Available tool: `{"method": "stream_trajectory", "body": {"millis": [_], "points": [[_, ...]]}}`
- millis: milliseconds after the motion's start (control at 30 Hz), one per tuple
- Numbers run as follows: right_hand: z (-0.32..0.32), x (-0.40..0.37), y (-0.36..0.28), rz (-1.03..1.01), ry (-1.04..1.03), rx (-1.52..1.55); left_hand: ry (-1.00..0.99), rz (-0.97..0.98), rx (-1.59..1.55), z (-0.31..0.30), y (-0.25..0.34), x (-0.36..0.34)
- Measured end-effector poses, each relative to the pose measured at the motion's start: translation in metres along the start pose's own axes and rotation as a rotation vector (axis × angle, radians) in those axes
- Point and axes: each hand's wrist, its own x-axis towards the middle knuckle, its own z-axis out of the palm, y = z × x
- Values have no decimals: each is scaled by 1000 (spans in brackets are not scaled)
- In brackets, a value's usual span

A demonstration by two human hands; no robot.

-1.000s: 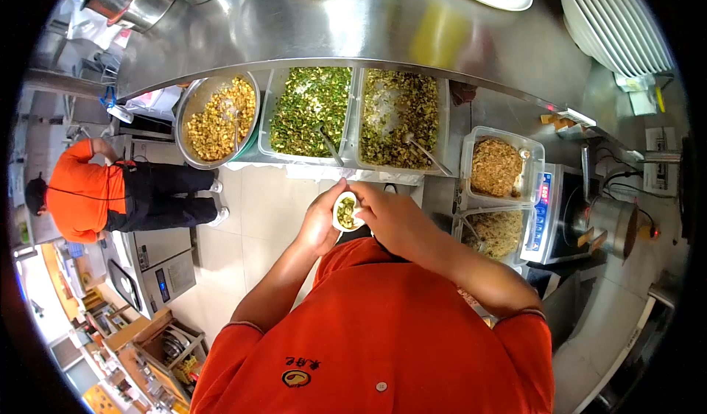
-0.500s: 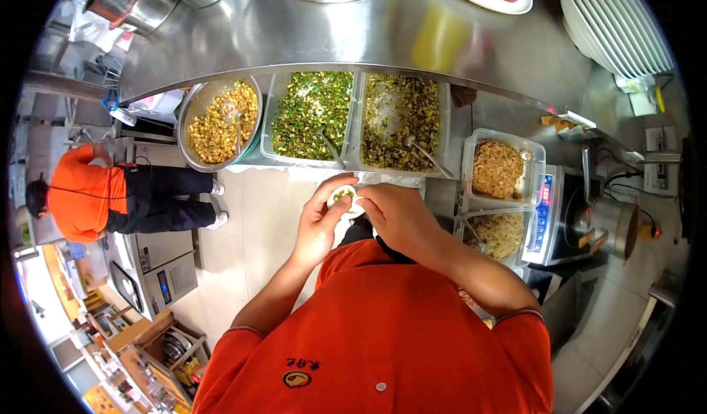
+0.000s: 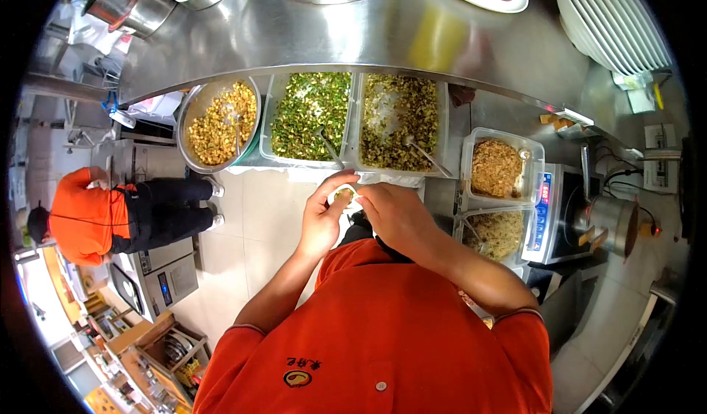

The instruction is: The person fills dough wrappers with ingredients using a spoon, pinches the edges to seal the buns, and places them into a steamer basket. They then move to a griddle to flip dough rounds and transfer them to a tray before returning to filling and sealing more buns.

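Left grip (image 3: 321, 220), right grip (image 3: 403, 213), round pale dough (image 3: 353, 205) between

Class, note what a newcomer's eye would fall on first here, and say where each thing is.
The orange-red shirt probably wins, filling the lower middle; just above it, the left hand and right hand hold a small white wrapper. Beyond them sit clear tubs of green-flecked filling. A co-worker shows sideways at far left.
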Motion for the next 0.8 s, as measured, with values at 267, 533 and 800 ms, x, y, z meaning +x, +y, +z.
{"method": "stream_trajectory", "body": {"millis": [267, 533, 800], "points": [[-14, 10, -15, 83, -133, 181, -33, -242, -582, -7, -1, 2], [-7, 6, -18, 98, -54, 273, 98, -266, -379, 3, 10, 0], [-10, 9, -11, 144, -228, 259, 84, -280, -360, 4, 14, -4]]}}
